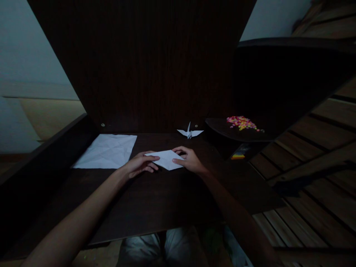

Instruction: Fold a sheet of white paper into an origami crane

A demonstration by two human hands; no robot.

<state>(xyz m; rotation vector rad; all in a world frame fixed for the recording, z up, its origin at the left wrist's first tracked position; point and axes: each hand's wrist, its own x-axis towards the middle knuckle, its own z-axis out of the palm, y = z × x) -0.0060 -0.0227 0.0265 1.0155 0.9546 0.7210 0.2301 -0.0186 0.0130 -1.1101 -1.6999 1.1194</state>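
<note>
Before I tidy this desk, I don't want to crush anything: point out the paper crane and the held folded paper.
Paper crane (189,134): head view, on its body between the wings.
Folded paper (166,159): head view, the middle of its upper face.

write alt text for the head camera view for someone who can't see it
Left hand and right hand hold a folded white paper above a dark table. A paper crane stands behind it, with a creased sheet to the left and small colourful pieces on a shelf to the right.
</note>
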